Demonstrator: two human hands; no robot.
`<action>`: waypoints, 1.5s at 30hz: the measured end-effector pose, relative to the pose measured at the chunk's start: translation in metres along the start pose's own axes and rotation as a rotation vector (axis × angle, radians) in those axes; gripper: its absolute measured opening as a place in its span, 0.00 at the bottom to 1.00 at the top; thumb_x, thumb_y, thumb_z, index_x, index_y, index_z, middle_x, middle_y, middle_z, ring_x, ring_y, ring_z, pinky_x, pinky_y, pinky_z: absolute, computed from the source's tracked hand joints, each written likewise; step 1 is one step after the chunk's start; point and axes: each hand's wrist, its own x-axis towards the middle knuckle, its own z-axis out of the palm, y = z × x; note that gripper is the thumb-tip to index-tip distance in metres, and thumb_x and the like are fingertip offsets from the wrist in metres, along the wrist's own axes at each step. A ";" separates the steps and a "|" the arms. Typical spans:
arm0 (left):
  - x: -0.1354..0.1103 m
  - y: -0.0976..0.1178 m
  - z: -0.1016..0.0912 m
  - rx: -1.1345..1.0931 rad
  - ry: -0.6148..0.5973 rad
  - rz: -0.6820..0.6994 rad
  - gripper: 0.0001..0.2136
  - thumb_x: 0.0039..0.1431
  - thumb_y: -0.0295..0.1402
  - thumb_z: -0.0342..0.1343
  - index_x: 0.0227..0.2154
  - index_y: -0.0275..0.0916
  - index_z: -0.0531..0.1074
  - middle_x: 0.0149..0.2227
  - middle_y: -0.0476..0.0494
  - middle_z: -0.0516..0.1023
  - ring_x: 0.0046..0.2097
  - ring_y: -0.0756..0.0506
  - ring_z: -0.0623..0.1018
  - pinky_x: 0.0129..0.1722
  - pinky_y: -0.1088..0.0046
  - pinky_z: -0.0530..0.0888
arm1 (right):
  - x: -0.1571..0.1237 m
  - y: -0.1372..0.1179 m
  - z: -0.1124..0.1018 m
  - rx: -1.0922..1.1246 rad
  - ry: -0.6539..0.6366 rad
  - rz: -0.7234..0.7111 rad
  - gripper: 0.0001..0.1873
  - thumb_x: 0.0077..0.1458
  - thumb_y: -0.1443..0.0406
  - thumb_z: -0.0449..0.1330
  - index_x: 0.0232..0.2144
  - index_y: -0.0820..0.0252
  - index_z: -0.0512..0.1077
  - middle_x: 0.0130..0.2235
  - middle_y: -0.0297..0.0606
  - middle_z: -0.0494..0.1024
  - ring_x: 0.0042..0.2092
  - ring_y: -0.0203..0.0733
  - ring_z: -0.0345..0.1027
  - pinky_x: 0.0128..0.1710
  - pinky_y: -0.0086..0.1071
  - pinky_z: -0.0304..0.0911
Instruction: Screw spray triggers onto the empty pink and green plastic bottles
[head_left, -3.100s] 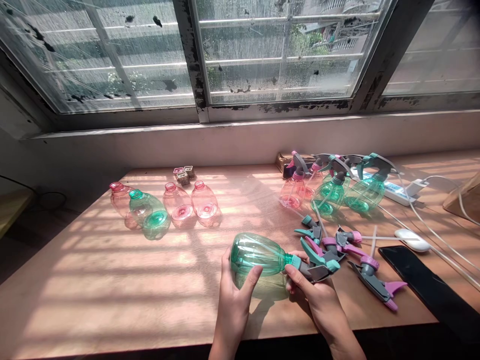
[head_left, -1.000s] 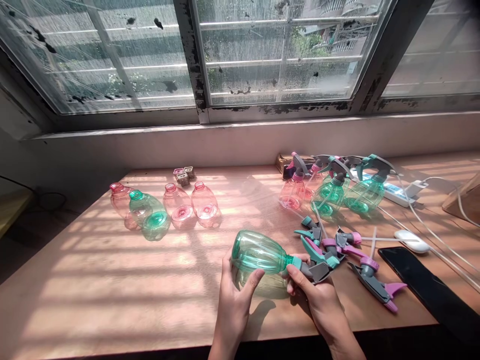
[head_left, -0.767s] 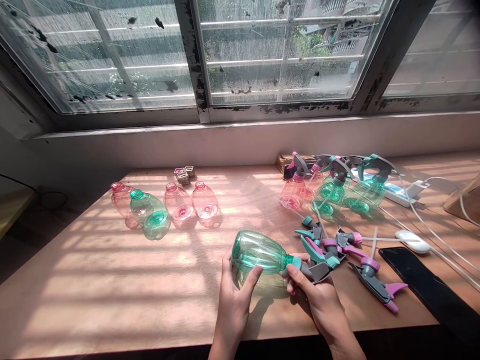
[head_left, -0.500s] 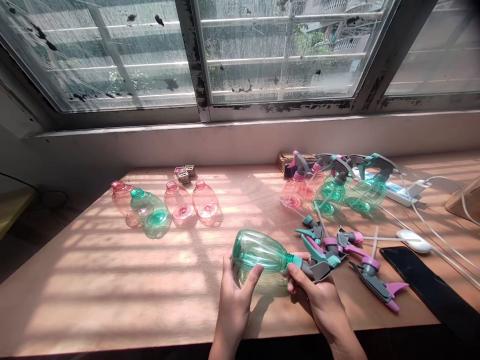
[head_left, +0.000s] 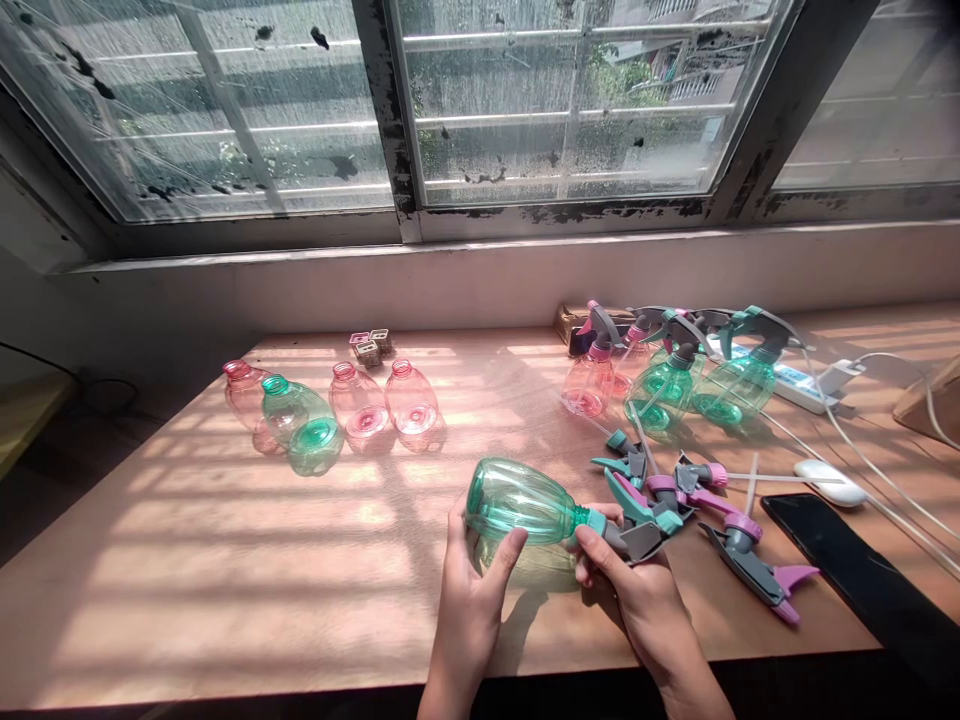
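A clear green spray bottle (head_left: 525, 500) lies on its side in the air above the front of the table, its base to the left. My left hand (head_left: 480, 570) is closed around the base end, thumb on the near side. At the neck, my right hand (head_left: 619, 570) grips the teal collar of the grey-and-teal spray head (head_left: 637, 530) with thumb and fingers. The head sits against the bottle's mouth; whether it is fully screwed on I cannot tell. Loose spray heads in pink, teal and grey (head_left: 697, 480) lie just beyond my right hand.
Open-necked bottles, pink (head_left: 412, 400) and green (head_left: 300, 425), stand at the left. Bottles with spray heads (head_left: 660, 390) stand at the back right, near a power strip (head_left: 802, 387). A black phone (head_left: 832, 545), a white mouse (head_left: 829, 483) and cables lie at the right. Small blocks (head_left: 369, 347) sit at the back.
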 end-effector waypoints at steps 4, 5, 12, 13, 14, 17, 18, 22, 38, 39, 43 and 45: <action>0.000 0.001 0.000 0.003 -0.007 0.000 0.26 0.60 0.44 0.68 0.58 0.45 0.69 0.56 0.41 0.81 0.62 0.35 0.77 0.62 0.58 0.70 | 0.000 0.001 0.000 -0.008 0.003 -0.007 0.25 0.47 0.49 0.77 0.40 0.58 0.78 0.25 0.35 0.80 0.21 0.39 0.67 0.19 0.30 0.63; 0.000 0.000 0.000 0.003 -0.010 -0.001 0.26 0.60 0.44 0.67 0.58 0.45 0.69 0.56 0.41 0.81 0.62 0.35 0.77 0.62 0.58 0.70 | 0.000 0.001 0.000 -0.009 0.003 -0.007 0.25 0.47 0.49 0.77 0.39 0.58 0.78 0.25 0.35 0.80 0.21 0.39 0.67 0.19 0.30 0.63; -0.001 0.001 0.001 -0.001 -0.005 0.008 0.27 0.61 0.43 0.68 0.60 0.45 0.68 0.56 0.41 0.81 0.61 0.35 0.78 0.62 0.58 0.70 | 0.001 0.000 0.001 -0.013 0.009 -0.013 0.24 0.48 0.51 0.77 0.40 0.58 0.78 0.24 0.34 0.79 0.21 0.38 0.67 0.20 0.29 0.64; -0.001 0.001 0.001 -0.002 -0.007 0.009 0.27 0.61 0.43 0.68 0.60 0.45 0.68 0.56 0.41 0.81 0.61 0.36 0.78 0.62 0.58 0.70 | 0.001 0.000 0.001 -0.011 0.010 -0.013 0.24 0.48 0.51 0.77 0.41 0.58 0.78 0.24 0.34 0.79 0.21 0.38 0.68 0.20 0.29 0.64; -0.001 0.001 0.001 -0.001 -0.008 0.009 0.27 0.61 0.43 0.67 0.60 0.45 0.68 0.56 0.41 0.81 0.61 0.36 0.78 0.62 0.58 0.70 | 0.001 0.000 0.001 -0.009 0.010 -0.011 0.25 0.48 0.51 0.77 0.41 0.58 0.77 0.24 0.34 0.80 0.21 0.38 0.68 0.20 0.29 0.64; -0.001 0.000 0.001 0.008 -0.006 0.007 0.28 0.61 0.44 0.67 0.61 0.45 0.68 0.55 0.41 0.81 0.60 0.36 0.78 0.62 0.58 0.70 | 0.001 0.001 0.001 -0.003 0.006 -0.004 0.25 0.48 0.50 0.77 0.40 0.58 0.78 0.25 0.35 0.80 0.22 0.39 0.68 0.20 0.29 0.64; -0.001 -0.001 0.001 0.010 -0.004 0.006 0.28 0.61 0.45 0.67 0.61 0.45 0.67 0.55 0.41 0.81 0.61 0.35 0.78 0.63 0.57 0.70 | 0.001 0.001 0.001 -0.001 0.005 -0.003 0.25 0.48 0.50 0.77 0.40 0.58 0.78 0.25 0.35 0.80 0.22 0.39 0.68 0.20 0.29 0.64; 0.001 -0.004 -0.001 0.007 -0.014 0.006 0.30 0.61 0.45 0.67 0.63 0.46 0.66 0.58 0.40 0.80 0.63 0.35 0.77 0.65 0.57 0.69 | 0.001 0.001 0.001 0.011 0.003 -0.001 0.25 0.48 0.50 0.77 0.41 0.58 0.78 0.24 0.34 0.80 0.22 0.38 0.68 0.19 0.28 0.64; 0.000 -0.003 -0.001 -0.032 -0.018 0.005 0.30 0.61 0.43 0.68 0.63 0.45 0.67 0.59 0.40 0.80 0.64 0.35 0.76 0.63 0.59 0.70 | 0.005 0.008 -0.003 0.016 -0.022 -0.063 0.20 0.52 0.52 0.76 0.36 0.58 0.75 0.25 0.37 0.82 0.21 0.35 0.68 0.20 0.26 0.64; 0.000 -0.003 -0.001 -0.032 -0.020 0.003 0.30 0.61 0.43 0.68 0.63 0.45 0.67 0.59 0.40 0.80 0.63 0.35 0.76 0.63 0.59 0.70 | 0.005 0.008 -0.003 0.016 -0.028 -0.062 0.21 0.53 0.51 0.75 0.36 0.59 0.75 0.25 0.36 0.82 0.21 0.35 0.69 0.20 0.26 0.64; 0.000 -0.002 -0.001 -0.030 -0.027 -0.002 0.31 0.61 0.43 0.68 0.64 0.45 0.66 0.58 0.40 0.80 0.63 0.35 0.77 0.62 0.59 0.70 | 0.005 0.007 -0.003 0.012 -0.043 -0.050 0.21 0.53 0.51 0.75 0.36 0.59 0.75 0.23 0.35 0.80 0.21 0.35 0.68 0.20 0.25 0.64; 0.000 -0.001 -0.001 -0.027 -0.026 -0.007 0.31 0.61 0.43 0.68 0.64 0.46 0.66 0.58 0.41 0.80 0.62 0.35 0.77 0.62 0.59 0.70 | 0.005 0.007 -0.003 0.022 -0.036 -0.042 0.22 0.52 0.50 0.75 0.36 0.59 0.75 0.23 0.35 0.80 0.21 0.35 0.68 0.20 0.25 0.63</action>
